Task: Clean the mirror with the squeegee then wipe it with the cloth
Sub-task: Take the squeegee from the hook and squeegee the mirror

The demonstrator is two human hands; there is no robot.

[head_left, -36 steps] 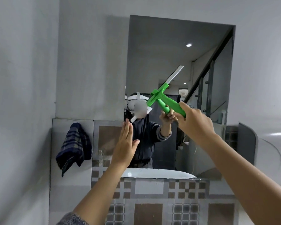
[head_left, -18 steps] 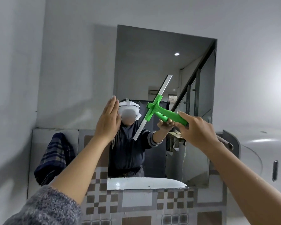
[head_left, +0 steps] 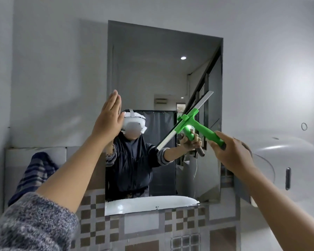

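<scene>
A rectangular mirror (head_left: 163,69) hangs on the grey wall ahead. My right hand (head_left: 232,153) grips the handle of a green squeegee (head_left: 201,128), whose metal blade slants diagonally against the right part of the glass. My left hand (head_left: 108,117) is raised flat, fingers together and empty, at the mirror's left edge. A dark blue plaid cloth (head_left: 34,169) hangs on the tiled wall at lower left, partly hidden by my left arm.
Brown and white patterned tiles (head_left: 170,229) run below the mirror. A white rounded fixture (head_left: 283,160) sticks out from the wall on the right. The mirror reflects a person, a white basin edge and a staircase railing.
My left hand has risen from below the mirror's lower left to its left edge at mid height. The squeegee has shifted right across the glass, and the view has tilted up.
</scene>
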